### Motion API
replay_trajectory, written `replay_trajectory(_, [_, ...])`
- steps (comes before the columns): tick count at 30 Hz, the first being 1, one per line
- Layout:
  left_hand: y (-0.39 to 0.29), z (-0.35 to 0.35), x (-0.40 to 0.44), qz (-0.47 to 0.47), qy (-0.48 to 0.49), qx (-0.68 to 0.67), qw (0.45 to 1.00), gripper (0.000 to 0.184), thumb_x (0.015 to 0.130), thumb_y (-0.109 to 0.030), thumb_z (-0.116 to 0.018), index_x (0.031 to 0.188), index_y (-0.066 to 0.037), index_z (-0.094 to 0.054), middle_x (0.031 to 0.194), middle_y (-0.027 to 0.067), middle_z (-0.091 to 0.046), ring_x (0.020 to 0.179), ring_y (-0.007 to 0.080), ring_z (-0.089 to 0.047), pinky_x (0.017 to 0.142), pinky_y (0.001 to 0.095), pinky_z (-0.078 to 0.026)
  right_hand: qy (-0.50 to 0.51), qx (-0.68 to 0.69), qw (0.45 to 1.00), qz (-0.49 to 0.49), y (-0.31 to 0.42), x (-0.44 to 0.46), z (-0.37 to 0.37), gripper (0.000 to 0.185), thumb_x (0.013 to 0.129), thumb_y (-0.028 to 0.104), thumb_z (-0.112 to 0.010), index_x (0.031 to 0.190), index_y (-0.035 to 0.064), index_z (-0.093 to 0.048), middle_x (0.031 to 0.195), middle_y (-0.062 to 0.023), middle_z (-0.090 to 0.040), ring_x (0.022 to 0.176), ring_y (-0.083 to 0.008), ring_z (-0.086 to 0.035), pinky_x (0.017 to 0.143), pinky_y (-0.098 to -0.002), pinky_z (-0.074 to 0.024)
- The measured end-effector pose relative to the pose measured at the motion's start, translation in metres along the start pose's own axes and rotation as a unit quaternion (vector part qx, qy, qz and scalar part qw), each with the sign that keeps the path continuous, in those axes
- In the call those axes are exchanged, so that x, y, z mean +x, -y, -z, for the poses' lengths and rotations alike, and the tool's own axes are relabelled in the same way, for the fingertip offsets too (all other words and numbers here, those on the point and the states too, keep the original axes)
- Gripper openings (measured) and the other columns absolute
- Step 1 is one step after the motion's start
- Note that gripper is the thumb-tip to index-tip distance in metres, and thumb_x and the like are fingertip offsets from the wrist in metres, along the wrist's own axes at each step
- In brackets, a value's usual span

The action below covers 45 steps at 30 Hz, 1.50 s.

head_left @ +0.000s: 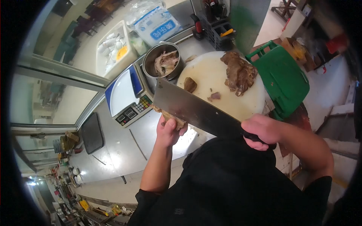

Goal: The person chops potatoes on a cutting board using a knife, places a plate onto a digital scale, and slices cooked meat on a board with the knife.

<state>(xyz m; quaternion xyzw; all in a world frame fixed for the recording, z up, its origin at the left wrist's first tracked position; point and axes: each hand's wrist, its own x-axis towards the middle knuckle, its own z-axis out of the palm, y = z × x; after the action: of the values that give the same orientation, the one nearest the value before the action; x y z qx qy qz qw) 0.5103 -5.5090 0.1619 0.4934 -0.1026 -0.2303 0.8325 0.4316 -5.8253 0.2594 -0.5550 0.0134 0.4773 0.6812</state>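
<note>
My right hand [261,131] is wrapped round the black handle of a broad cleaver [196,109], whose blade stretches left in front of me. In my left hand [169,130] is a piece of brown cooked meat [175,121], gripped close beside the blade's far end; whether the two touch I cannot tell. Beyond the blade lies a round white cutting board [209,71]. On it rest a large brown slab of meat [240,74], a smaller chunk [190,85] and a little scrap [215,96].
Left of the board stand a metal pot [150,72] holding pale meat and a digital scale [132,113] bearing a white plate [123,93]. A green lidded bin [284,75] adjoins the board's right side. A dark tray [92,132] lies on the steel counter [117,160].
</note>
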Motion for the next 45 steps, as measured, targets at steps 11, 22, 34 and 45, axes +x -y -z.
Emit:
replay_trajectory(11, [-0.014,0.004,-0.011,-0.016,0.065,-0.026,0.997,0.071,0.08,-0.04,-0.08,0.128,0.002,-0.048,0.107,0.0212,-0.061,0.056,0.0133,-0.05,0.046,0.026,-0.039,0.003,-0.035,0.997,0.068,-0.011,-0.012,-0.014,0.046,0.105,0.029,-0.041,0.141,0.0003,-0.047,0.063,0.0028,-0.047,0.05,-0.0062,-0.043,0.045,-0.0227,-0.0379])
replay_trajectory(22, [-0.021,0.016,0.017,0.168,-0.159,-0.234,0.944,0.044,0.101,-0.051,-0.044,0.115,-0.01,-0.056,0.084,0.0091,-0.059,0.046,0.0067,-0.04,0.04,0.0182,-0.031,-0.14,-0.104,0.984,0.026,-0.043,-0.026,0.012,0.044,0.1,0.03,-0.052,0.135,0.0037,-0.054,0.067,-0.0031,-0.057,0.054,-0.0153,-0.055,0.052,-0.0315,-0.045])
replay_trajectory(34, [-0.012,-0.027,0.011,0.27,-0.004,-0.358,0.894,0.044,0.1,-0.052,-0.043,0.119,-0.014,-0.056,0.086,0.0126,-0.061,0.046,0.0047,-0.042,0.041,0.0168,-0.031,-0.224,-0.685,0.692,0.023,-0.145,0.065,0.071,0.06,0.087,0.045,-0.065,0.137,0.0139,-0.049,0.088,-0.0109,-0.066,0.082,-0.0319,-0.064,0.073,-0.0427,-0.0511])
replay_trajectory(45, [-0.001,-0.073,0.001,0.305,-0.074,-0.169,0.934,0.039,0.097,-0.042,-0.05,0.117,-0.009,-0.056,0.088,0.01,-0.062,0.045,0.0072,-0.039,0.04,0.0188,-0.032,-0.369,-0.453,0.663,0.468,-0.01,0.067,-0.022,0.029,0.076,0.017,-0.073,0.102,0.0058,-0.065,0.1,-0.01,-0.059,0.091,-0.0281,-0.062,0.08,-0.0382,-0.0531])
